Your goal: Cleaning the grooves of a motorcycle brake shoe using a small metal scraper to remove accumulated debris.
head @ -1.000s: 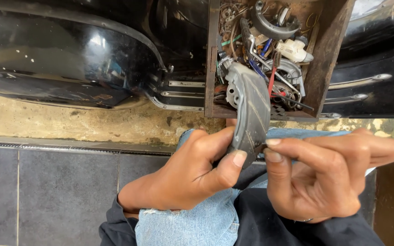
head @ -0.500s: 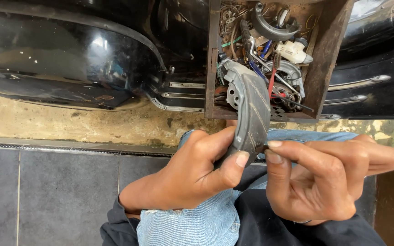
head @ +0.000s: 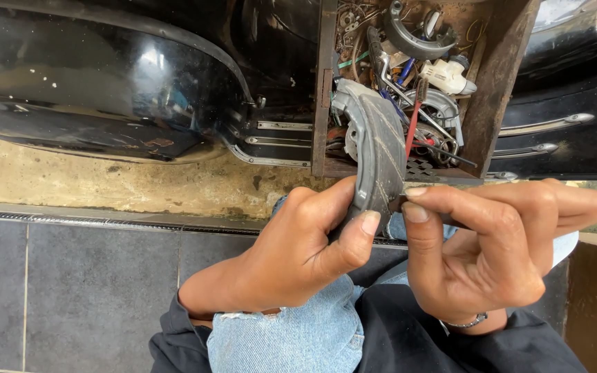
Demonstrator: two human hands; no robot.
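Two black vehicle panels (head: 105,83) filled the top of the view, with a wooden box (head: 506,76) of loose parts, wires and a white plug set between them. Below lay grey floor tiles (head: 70,290) and the person's knees in pale jeans (head: 291,331). The left hand (head: 291,255) was closed around a curved grey brake shoe (head: 381,152), thumb pressed on its lower edge, holding it upright before the box. The right hand (head: 499,255) pinched a small dark tool (head: 399,203) between thumb and forefinger, its tip touching the shoe's lower end.
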